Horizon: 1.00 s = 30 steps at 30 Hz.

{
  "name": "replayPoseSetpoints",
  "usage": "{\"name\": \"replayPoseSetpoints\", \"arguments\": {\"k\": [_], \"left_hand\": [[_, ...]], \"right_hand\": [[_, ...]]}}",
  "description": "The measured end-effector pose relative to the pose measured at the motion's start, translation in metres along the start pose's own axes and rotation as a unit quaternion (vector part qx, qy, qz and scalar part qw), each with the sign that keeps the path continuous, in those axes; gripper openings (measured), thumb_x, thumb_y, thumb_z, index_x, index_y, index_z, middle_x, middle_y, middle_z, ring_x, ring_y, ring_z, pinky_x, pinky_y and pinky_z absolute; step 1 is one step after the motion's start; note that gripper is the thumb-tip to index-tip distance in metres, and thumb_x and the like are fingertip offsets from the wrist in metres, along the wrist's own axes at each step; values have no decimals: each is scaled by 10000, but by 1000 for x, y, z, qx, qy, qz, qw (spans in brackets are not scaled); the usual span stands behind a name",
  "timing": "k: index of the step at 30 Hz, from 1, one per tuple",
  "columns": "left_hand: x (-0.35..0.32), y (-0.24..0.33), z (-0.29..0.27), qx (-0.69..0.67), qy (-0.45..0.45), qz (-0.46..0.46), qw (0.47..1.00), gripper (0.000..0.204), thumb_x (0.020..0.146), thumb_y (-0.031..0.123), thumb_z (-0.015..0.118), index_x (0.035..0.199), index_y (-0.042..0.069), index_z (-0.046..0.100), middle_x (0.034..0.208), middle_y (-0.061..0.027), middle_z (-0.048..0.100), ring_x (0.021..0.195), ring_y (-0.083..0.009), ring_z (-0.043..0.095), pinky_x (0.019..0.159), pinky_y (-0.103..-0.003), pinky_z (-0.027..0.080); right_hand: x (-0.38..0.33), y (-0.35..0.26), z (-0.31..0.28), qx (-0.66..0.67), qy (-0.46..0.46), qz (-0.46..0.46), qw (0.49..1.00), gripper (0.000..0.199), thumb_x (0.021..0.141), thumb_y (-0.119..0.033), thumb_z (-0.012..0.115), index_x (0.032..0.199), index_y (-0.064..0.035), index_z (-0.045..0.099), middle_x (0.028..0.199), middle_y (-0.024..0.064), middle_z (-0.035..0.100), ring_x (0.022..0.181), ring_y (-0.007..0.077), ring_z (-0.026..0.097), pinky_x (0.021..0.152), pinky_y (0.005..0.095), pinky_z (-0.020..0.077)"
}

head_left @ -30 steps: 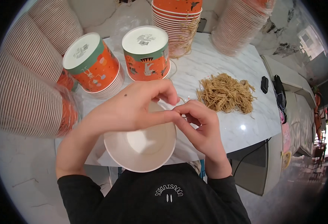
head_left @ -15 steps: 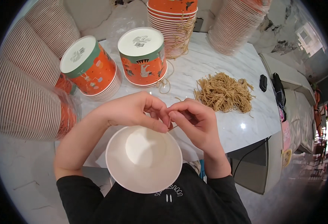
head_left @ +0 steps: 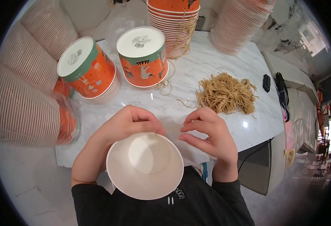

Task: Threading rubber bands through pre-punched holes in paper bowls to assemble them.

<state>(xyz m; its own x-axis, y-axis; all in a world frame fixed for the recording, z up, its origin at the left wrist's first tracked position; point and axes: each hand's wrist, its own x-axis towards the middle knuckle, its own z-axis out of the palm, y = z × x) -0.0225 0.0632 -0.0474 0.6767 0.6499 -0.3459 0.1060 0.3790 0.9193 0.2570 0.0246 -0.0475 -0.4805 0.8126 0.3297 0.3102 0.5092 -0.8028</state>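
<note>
A white-lined paper bucket [head_left: 146, 180] leans against my front, its mouth facing up toward me. My left hand [head_left: 135, 122] is closed at the bucket's far rim, fingers curled on its outer side. A short tan end of cord [head_left: 156, 133] shows at the rim beside those fingertips; the rest of it is hidden. To the right, my right hand [head_left: 210, 132] is apart from the bucket, thumb and fingers spread with nothing visible between them. Beyond it lies a loose heap of tan cords [head_left: 227, 93] on the marble-patterned table [head_left: 195, 67].
Two upside-down orange and green buckets [head_left: 141, 56] [head_left: 90, 71] stand behind my left hand. A tall bucket stack [head_left: 173, 34] with cords hanging from it is at the back. Plastic-wrapped stacks [head_left: 26, 105] crowd the left; another stack [head_left: 242, 26] stands back right. A small black object [head_left: 266, 83] lies right.
My hands, together above the far rim before, have separated. The right one moved right and opened; the left stays by the rim. The bucket has shifted slightly toward me.
</note>
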Motion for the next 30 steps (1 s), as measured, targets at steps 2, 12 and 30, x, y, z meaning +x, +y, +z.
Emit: {"name": "replayPoseSetpoints", "arguments": {"k": [2,12,30], "left_hand": [[-4,0,0,-12,22,14,1000,152,971,99,675,985,-21,767,971,-62,776,896,-104,698,831,-266,547],[-12,3,7,-4,55,25,998,144,962,100,685,947,-22,759,935,-53,768,867,-91,686,807,-259,538],[2,-13,-2,-74,148,119,979,155,975,18,660,1112,-23,722,1028,-121,772,856,-112,713,739,-233,567]], "right_hand": [[-1,-6,-1,-120,45,-30,991,341,771,-13,809,1108,-54,775,1021,65,679,904,234,621,782,327,494],[27,11,39,56,82,-14,995,291,857,-11,752,1140,-81,763,960,48,734,835,227,605,752,334,495],[60,12,43,54,114,-32,992,79,916,-12,711,990,-37,729,907,43,681,790,155,609,647,278,439]]}}
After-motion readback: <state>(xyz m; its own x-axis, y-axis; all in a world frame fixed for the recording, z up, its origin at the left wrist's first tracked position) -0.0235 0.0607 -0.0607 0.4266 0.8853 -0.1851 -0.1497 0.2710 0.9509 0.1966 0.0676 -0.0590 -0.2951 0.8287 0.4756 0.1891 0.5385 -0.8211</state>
